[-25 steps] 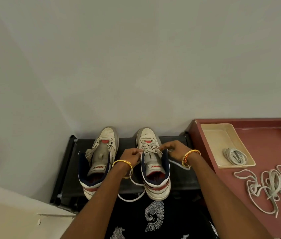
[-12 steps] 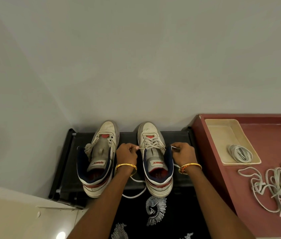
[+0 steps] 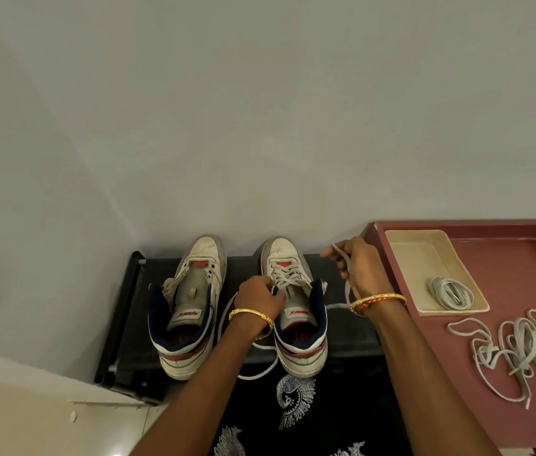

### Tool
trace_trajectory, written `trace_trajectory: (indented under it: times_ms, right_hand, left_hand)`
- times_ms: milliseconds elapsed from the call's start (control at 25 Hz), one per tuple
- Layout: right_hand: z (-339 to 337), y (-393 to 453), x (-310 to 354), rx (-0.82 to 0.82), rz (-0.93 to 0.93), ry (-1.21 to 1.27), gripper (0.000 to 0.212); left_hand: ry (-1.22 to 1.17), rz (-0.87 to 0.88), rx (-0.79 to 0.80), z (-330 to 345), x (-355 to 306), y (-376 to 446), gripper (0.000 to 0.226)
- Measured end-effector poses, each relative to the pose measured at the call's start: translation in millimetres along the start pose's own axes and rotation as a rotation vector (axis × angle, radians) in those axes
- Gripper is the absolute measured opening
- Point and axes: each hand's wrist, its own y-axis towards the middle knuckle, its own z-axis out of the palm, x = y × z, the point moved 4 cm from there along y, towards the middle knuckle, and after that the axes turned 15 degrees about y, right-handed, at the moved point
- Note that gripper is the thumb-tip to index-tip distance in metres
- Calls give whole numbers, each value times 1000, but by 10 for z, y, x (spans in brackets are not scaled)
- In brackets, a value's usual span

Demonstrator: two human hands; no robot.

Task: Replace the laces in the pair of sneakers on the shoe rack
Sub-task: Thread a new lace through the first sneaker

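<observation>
Black low shoe rack (image 3: 130,311), set against the wall: two white high-top sneakers with navy collars, left (image 3: 187,304) unlaced, right (image 3: 296,301) laced. Adjoining maroon tray-like surface (image 3: 506,258): beige rectangular tray (image 3: 421,258); loose tangle of grey-white laces (image 3: 516,350).

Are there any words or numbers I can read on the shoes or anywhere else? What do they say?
Red word on the tongue label of the left sneaker: seen upside down and too blurred to read for sure.
Red word on the tongue label of the right sneaker: the same kind of label, also upside down and too blurred to read.
No other words, numbers or signs show; the black cloth bears only white bird patterns.
</observation>
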Motion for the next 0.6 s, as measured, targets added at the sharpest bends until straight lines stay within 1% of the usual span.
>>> trace_trajectory:
  times_ms: [120,200,320,400,520,600]
  right_hand:
    - [34,-136,22,-9,-18,30,37]
    - [38,-170,-83,26,-26,-54,34]
    - [115,-183,-287,102,-170,-326,22]
    - [183,-144,-420,107,-301,-510,16]
    - [321,-119,-525,114,-464,-906,19]
    - [383,-108,-562,106,-532,-1012,22]
  left_hand:
    - [-65,-29,-28,-24,61,-8,22]
    - [-221,-113,6,11,145,4,19]
    - [-521,-282,99,93,225,9,10]
    - [-648,-358,160,122,245,18,9]
    - [-780,-401,241,85,210,-12,13]
    - [-804,-404,273,58,194,-38,16]
